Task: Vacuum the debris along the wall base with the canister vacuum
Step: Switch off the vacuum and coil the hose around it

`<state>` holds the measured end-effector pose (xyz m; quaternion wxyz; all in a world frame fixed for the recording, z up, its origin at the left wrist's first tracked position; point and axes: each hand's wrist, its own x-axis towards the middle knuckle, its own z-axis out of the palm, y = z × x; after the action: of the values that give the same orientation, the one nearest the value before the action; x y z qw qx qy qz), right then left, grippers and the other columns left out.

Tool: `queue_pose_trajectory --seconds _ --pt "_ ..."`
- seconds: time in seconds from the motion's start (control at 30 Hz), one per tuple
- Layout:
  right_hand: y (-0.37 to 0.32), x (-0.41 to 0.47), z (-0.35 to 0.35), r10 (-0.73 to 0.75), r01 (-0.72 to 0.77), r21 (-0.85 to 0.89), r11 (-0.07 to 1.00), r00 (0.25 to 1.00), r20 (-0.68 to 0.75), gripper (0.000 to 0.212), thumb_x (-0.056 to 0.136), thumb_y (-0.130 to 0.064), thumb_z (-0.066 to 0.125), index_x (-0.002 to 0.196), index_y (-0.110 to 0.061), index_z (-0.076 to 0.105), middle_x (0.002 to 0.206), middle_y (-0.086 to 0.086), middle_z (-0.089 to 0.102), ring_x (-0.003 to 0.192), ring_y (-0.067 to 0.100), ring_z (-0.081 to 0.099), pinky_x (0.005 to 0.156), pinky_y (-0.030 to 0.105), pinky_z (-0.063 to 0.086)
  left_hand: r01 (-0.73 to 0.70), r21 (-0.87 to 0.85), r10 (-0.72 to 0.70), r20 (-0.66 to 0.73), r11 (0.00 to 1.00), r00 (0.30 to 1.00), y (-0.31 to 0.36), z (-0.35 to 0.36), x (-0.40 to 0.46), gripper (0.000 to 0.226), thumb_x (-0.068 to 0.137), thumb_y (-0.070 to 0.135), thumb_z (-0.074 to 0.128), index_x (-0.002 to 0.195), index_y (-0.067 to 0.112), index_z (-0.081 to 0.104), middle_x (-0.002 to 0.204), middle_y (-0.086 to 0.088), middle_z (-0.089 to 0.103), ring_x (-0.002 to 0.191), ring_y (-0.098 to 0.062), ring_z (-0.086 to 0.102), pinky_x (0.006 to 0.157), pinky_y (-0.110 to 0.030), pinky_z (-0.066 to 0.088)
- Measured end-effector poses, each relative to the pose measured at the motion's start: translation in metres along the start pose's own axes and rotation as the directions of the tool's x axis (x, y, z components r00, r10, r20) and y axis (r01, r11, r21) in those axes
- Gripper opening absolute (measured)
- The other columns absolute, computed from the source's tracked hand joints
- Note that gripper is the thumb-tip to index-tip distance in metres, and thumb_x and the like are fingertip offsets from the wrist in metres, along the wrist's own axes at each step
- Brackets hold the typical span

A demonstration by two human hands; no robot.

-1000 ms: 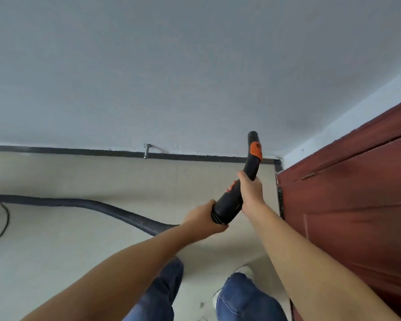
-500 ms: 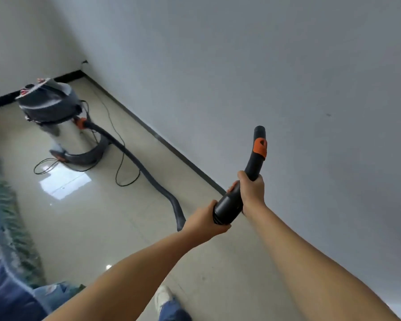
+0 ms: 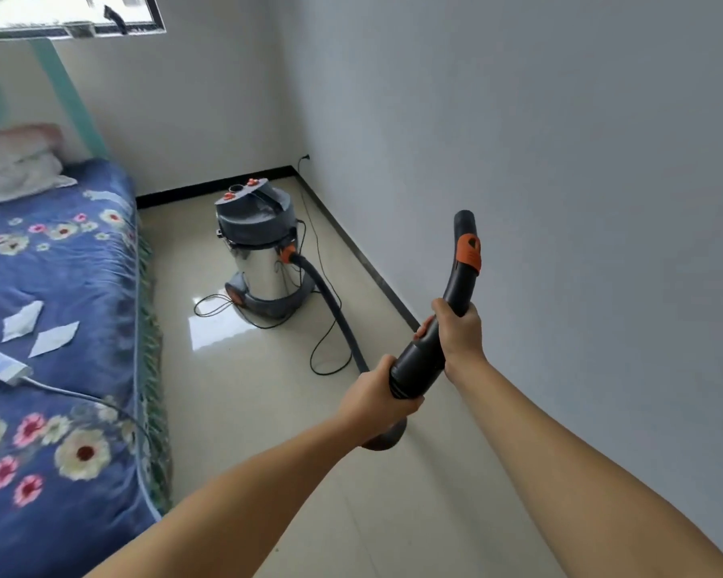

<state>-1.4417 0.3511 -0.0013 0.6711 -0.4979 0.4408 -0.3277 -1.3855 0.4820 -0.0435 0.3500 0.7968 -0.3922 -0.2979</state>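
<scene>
I hold the black curved vacuum handle (image 3: 456,285), which has an orange band near its open tip, raised in front of me. My right hand (image 3: 456,331) grips its middle. My left hand (image 3: 372,394) grips the hose just below the handle's wide cuff. The ribbed black hose (image 3: 335,310) runs back across the floor to the canister vacuum (image 3: 259,252), a steel drum with a grey top and orange knobs. The dark wall base (image 3: 376,277) runs along the right wall past the canister. No debris shows clearly along it.
A bed (image 3: 59,310) with a blue flowered cover fills the left side, with papers and a white power strip on it. The vacuum's black power cord (image 3: 326,344) loops on the glossy tile floor (image 3: 243,394) and leads to a socket in the far corner.
The view has swung left from the red door corner to the room's length; the canister and bed are now in sight. Both hands keep the same grip on the handle and hose.
</scene>
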Motion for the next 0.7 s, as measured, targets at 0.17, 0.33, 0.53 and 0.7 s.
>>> queue_pose_trajectory --seconds 0.17,0.33,0.53,0.7 --pt "-0.031 0.032 0.069 -0.082 0.083 -0.018 0.996 0.994 0.066 0.034 0.089 -0.021 0.061 0.12 -0.014 0.048 0.075 0.007 0.059 0.06 0.02 0.06 0.063 0.032 0.057 -0.039 -0.064 0.034 -0.074 0.997 0.997 -0.007 -0.064 0.044 0.043 0.076 0.029 0.074 0.111 0.025 0.049 0.092 0.006 0.063 0.087 -0.011 0.062 0.082 -0.034 0.056" --pt "-0.056 0.084 0.116 -0.154 0.159 -0.039 0.986 0.981 0.115 0.037 0.089 -0.02 0.061 0.122 -0.012 0.047 0.073 0.007 0.059 0.057 0.02 0.06 0.064 0.032 0.058 -0.065 -0.174 0.043 -0.13 0.983 0.991 -0.008 -0.1 0.101 0.047 0.078 0.023 0.074 0.117 0.022 0.048 0.094 0.004 0.063 0.086 -0.011 0.064 0.076 -0.032 0.058" --pt "-0.077 0.178 0.185 -0.195 0.212 -0.04 0.976 0.946 0.259 0.031 0.091 -0.015 0.059 0.118 -0.012 0.047 0.067 0.006 0.055 0.048 0.015 0.057 0.061 0.034 0.057 -0.053 -0.321 -0.019 -0.216 0.946 0.976 -0.019 -0.134 0.201 0.041 0.078 0.02 0.074 0.108 0.022 0.047 0.094 0.004 0.061 0.086 -0.009 0.061 0.067 -0.019 0.05" --pt "-0.095 0.259 0.266 -0.108 0.156 -0.082 0.984 0.903 0.416 0.028 0.091 -0.015 0.058 0.116 -0.011 0.047 0.068 0.008 0.054 0.051 0.017 0.056 0.059 0.033 0.056 -0.011 -0.431 -0.12 -0.276 0.902 0.954 -0.036 -0.185 0.281 0.042 0.078 0.019 0.074 0.111 0.02 0.049 0.094 0.002 0.062 0.088 -0.014 0.062 0.074 -0.025 0.054"
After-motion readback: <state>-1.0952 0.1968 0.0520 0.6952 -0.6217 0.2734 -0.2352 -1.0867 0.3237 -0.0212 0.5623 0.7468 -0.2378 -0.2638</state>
